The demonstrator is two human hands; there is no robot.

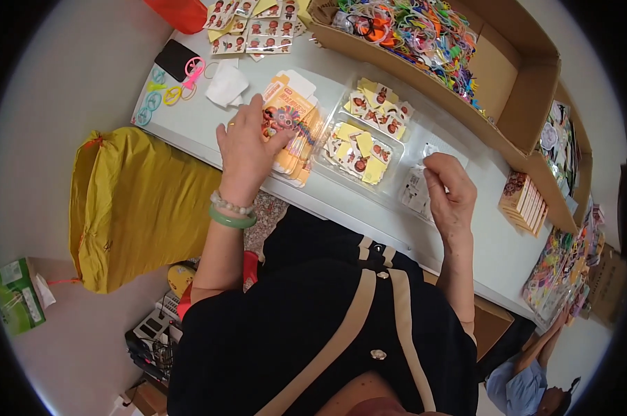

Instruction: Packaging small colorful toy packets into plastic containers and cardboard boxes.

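My left hand [247, 142], with a beaded bracelet and a green bangle, reaches over a stack of flat orange printed cartons [290, 149]. Its fingers are spread, the thumb and fingertips at the top carton's left side. My right hand [452, 191] is closed in a pinch above clear plastic packets [416, 191] with dark print; whatever lies between its fingertips is too small to make out. Between the hands stands a clear plastic tray [340, 119] with two compartments of cut sticker pieces [361, 152], cartoon figures on white and yellow backing.
A long cardboard box [501, 66] of colourful small trinkets runs along the table's far side. Small filled boxes [524, 201] stand at right. Scissors [193, 69], a black phone [176, 61] and sticker sheets [258, 31] lie far left. A yellow bag [140, 204] hangs by the left edge. Another person [528, 381] is at lower right.
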